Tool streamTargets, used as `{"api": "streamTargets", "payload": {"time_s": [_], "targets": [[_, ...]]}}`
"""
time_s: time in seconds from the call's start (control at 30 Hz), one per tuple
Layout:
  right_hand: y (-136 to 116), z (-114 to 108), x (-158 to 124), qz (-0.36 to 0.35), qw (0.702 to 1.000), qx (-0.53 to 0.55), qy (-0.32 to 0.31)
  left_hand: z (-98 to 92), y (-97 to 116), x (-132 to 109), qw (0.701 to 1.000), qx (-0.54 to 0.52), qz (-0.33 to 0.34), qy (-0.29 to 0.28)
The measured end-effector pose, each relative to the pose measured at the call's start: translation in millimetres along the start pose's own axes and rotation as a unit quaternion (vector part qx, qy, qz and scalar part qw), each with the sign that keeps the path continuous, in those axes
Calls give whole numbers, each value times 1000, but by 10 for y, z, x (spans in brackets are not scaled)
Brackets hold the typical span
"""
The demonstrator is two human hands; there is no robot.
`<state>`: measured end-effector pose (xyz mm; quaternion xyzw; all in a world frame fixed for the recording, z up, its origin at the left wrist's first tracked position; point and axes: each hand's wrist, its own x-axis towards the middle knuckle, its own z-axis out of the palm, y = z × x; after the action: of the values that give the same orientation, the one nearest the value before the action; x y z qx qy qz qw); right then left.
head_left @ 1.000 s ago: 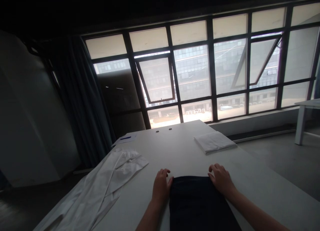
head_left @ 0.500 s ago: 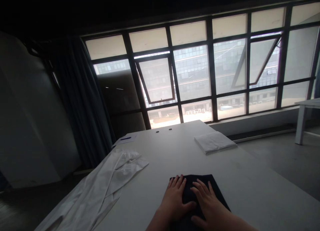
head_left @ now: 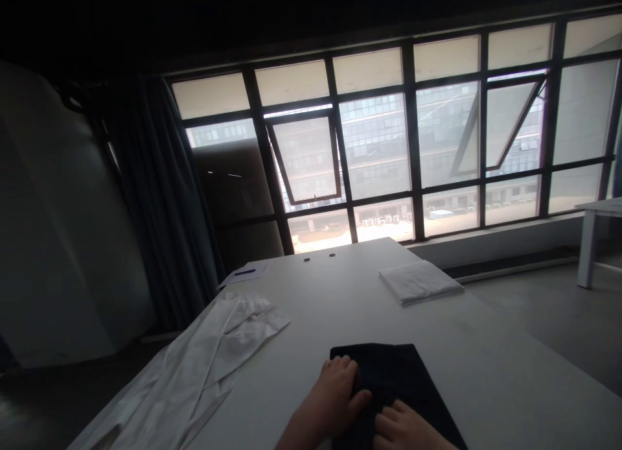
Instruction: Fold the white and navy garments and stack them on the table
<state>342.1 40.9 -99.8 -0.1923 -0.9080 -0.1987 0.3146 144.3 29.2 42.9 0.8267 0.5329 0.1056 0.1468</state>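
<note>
A dark folded cloth (head_left: 403,378), seemingly a folded garment, lies flat at the front of the white table. My left hand (head_left: 335,398) rests on its left side, fingers curled down against the fabric and thumb lying to the right. Lower down, at the bottom of the view, my right hand (head_left: 405,430) is closed on the cloth with bent fingers. The cloth's near end and part of my right hand are cut off by the frame. Exactly how much fabric the fingertips hold is hidden.
A crumpled white garment (head_left: 208,366) drapes over the left edge of the table (head_left: 321,294). Farther back lies a folded white cloth (head_left: 420,281) on the right, and paper with a pen (head_left: 244,272) on the left. Another white table (head_left: 586,242) stands at far right.
Both hands went from spread flat on the dark cloth to curled fingers. My right hand slid back toward me, uncovering more of the cloth; my left stayed near its left edge.
</note>
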Motion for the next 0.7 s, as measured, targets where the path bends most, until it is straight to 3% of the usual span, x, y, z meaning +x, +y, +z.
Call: {"api": "streamTargets", "payload": {"time_s": [0.1, 0.17, 0.27, 0.37, 0.5, 0.6, 0.7], "targets": [[93, -307, 93, 74, 991, 73, -81, -257, 77, -166, 988, -65, 32, -137], [163, -564, 167, 171, 966, 149, -123, -333, 103, -255, 981, -81, 61, -166], [258, -840, 260, 292, 919, 237, -114, -336, 144, -280, 989, -76, 92, -90], [315, -967, 321, 354, 893, 269, -75, -279, 164, -181, 990, -98, 98, -12], [306, -1101, 359, 367, 885, 271, -97, -170, 62, -16, 978, -184, 82, 53], [281, -1186, 334, 370, 878, 270, -136, -113, -53, 49, 960, -232, 57, 146], [382, -1204, 278, 394, 873, 260, -122, -144, -114, 67, 937, -267, 48, 220]]}}
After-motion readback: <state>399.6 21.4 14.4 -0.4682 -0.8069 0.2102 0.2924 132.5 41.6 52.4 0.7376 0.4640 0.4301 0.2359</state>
